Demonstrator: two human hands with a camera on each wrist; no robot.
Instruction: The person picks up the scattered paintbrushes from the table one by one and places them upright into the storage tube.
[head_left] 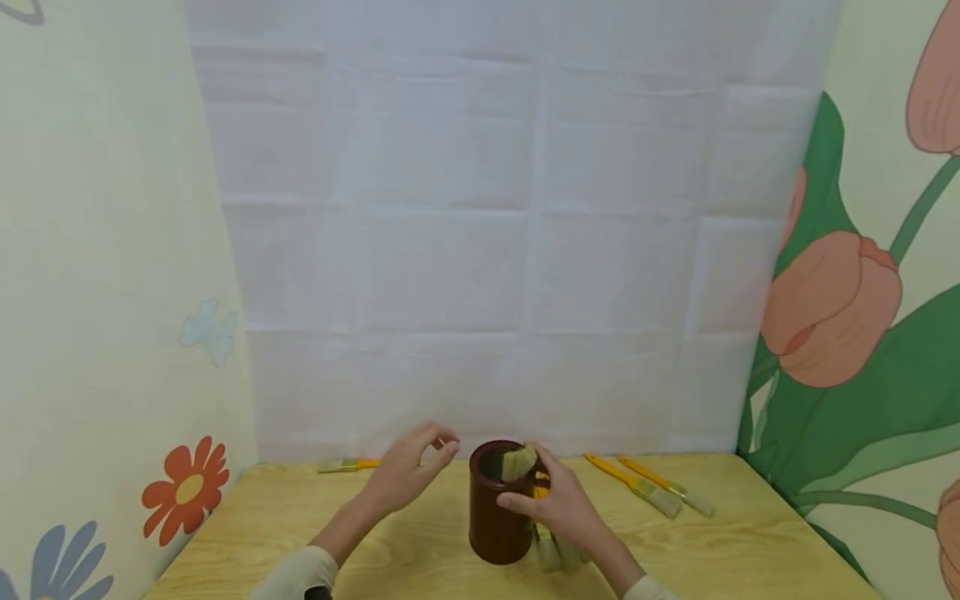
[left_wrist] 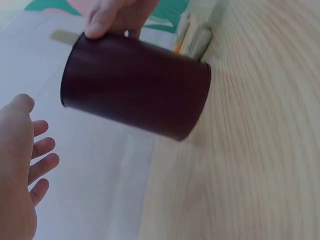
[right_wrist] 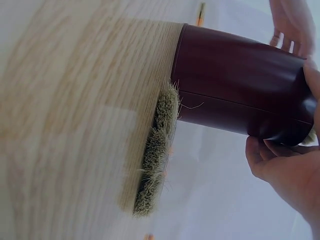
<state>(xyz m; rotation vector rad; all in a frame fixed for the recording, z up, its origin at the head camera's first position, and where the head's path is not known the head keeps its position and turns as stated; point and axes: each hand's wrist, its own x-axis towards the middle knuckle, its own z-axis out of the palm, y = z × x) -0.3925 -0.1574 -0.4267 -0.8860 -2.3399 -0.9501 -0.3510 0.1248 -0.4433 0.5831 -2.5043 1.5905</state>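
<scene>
Holding the dark red cup (head_left: 501,508) upright on the wooden table (head_left: 750,542), my right hand (head_left: 558,504) wraps its rim, thumb on the side. One brush (head_left: 518,462) stands bristles-up inside. My left hand (head_left: 408,467) hovers just beside the cup, fingers relaxed, gripping nothing. More brushes (head_left: 553,550) lie against the cup's base under my right wrist
</scene>
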